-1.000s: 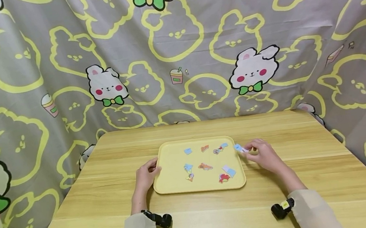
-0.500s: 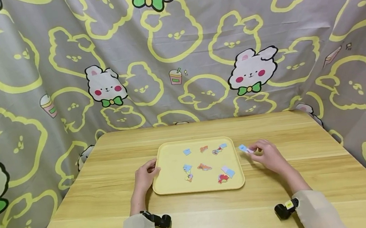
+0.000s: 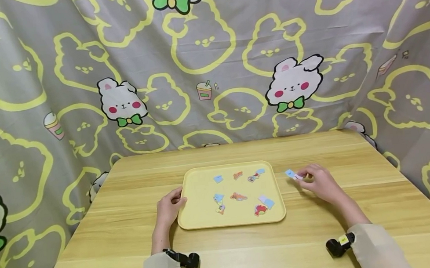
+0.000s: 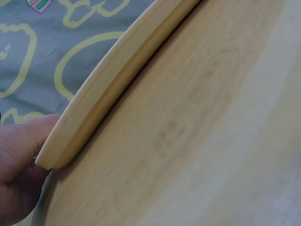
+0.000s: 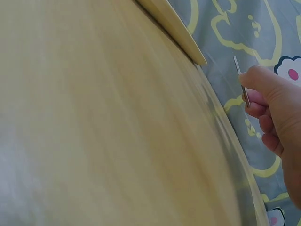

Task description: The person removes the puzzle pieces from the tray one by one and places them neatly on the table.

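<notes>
My left hand (image 3: 169, 207) grips the left rim of a pale yellow tray (image 3: 200, 217), with the thumb on top. In the left wrist view, the hand (image 4: 21, 157) holds the tray's end; the fingers below are partly hidden. Right of the tray, my right hand (image 3: 319, 182) pinches a small blue and white flat puzzle piece (image 3: 290, 173) between thumb and fingers. Edge-on in the right wrist view, this piece (image 5: 238, 70) looks thin and stands apart from the tray. Several printed pieces lie on the tray, among them a red one (image 3: 261, 209) and an orange one (image 3: 238, 196).
The tray rests on a wood-grain table (image 3: 252, 253). Behind the table hangs a grey curtain (image 3: 222, 58) with cartoon rabbits and yellow outlines. A small black camera is strapped to each wrist.
My right hand has moved a little to the right with the puzzle piece, away from the tray's edge. The left hand keeps its grip on the tray, and the pieces on it lie as before.
</notes>
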{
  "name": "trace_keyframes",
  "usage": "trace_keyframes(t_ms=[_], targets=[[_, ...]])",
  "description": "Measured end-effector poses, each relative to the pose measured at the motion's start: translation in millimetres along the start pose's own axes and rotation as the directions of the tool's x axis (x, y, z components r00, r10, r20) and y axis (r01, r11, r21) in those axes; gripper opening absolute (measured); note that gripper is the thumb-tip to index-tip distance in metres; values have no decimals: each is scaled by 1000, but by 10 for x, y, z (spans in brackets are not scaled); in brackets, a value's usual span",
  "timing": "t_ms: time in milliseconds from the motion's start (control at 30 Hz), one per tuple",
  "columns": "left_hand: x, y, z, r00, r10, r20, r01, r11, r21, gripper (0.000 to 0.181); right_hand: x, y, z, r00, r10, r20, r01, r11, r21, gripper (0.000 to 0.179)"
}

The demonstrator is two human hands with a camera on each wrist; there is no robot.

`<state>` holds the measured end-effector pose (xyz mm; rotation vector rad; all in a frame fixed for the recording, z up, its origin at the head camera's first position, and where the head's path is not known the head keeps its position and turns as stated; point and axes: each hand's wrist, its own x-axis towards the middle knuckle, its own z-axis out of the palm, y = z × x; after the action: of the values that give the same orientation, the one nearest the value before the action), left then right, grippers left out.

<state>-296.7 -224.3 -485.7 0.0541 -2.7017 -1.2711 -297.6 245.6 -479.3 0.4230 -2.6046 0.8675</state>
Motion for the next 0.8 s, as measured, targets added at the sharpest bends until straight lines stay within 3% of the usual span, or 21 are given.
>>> trace_keyframes(t_ms=[800], targets=[[11,-19,7,1000,1,-11,-1,1000,-14,43,-8,21,46,997,7,76,-5,999,-37,13]])
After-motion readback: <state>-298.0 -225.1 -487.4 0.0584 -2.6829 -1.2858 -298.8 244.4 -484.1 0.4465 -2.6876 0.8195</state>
